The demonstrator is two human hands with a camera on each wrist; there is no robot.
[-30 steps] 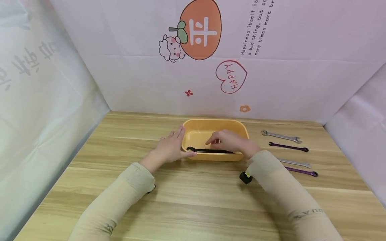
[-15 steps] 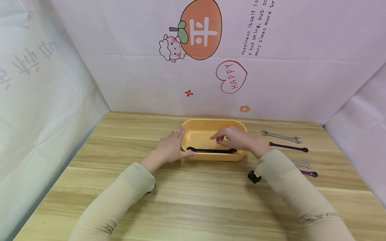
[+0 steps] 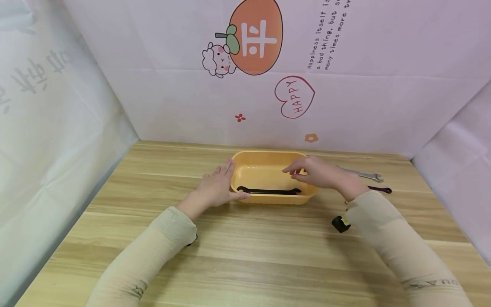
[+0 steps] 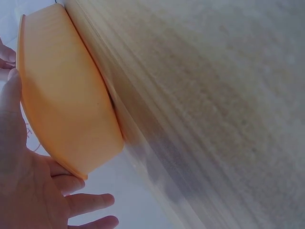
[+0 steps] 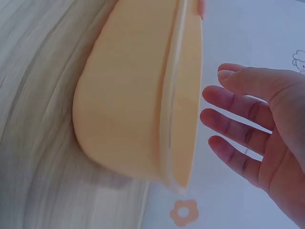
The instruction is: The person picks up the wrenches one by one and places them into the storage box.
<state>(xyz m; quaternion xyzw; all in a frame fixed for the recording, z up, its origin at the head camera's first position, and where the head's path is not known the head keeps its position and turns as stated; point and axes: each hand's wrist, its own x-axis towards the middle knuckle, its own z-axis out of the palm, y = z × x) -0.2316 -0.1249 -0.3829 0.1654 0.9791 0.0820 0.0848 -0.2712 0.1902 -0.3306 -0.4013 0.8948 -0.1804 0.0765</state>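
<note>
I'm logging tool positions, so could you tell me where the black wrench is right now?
In the head view the black wrench lies inside the orange tub, along its near wall, between the left hand and right hand.

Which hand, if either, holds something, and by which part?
The left hand holds the orange tub at its left end: thumb along the near wall, fingers against the end. The right hand hangs open above the tub's right end, holding nothing.
</note>
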